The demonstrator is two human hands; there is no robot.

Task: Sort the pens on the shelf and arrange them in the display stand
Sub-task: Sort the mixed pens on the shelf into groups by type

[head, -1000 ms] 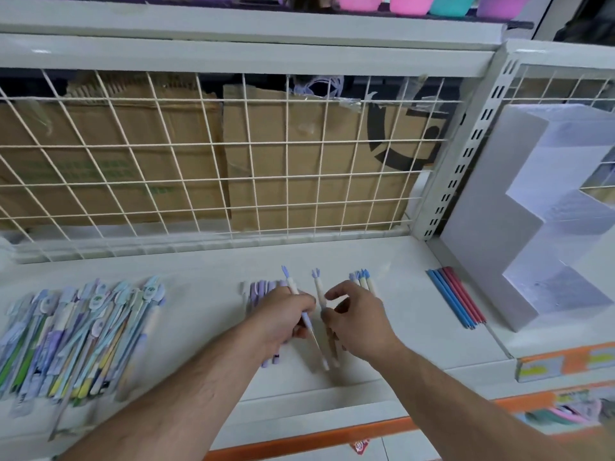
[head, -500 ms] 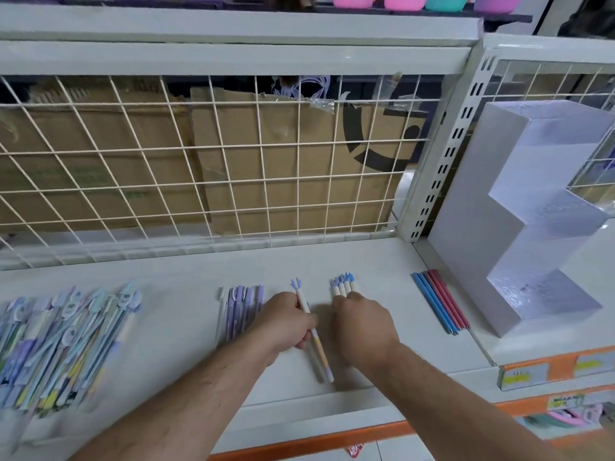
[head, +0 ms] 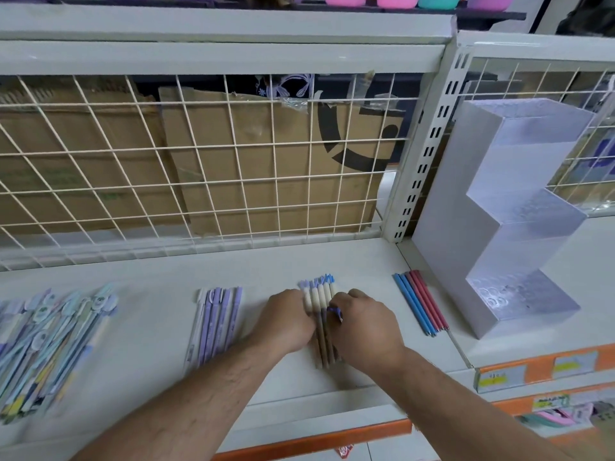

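The shelf [head: 149, 294] bears mixed pens [head: 50, 341], purple pens [head: 216, 324], cream pens [head: 319, 294], blue-red pens [head: 421, 302], and a display stand [head: 519, 227]

Soft, even light washes the white shelf [head: 159, 327], leaving only faint shadows. Wide-angle distortion bows the wire grid [head: 199, 148] and the top rail [head: 216, 58]; the pen pile [head: 50, 344] at far left is smeared with blur.
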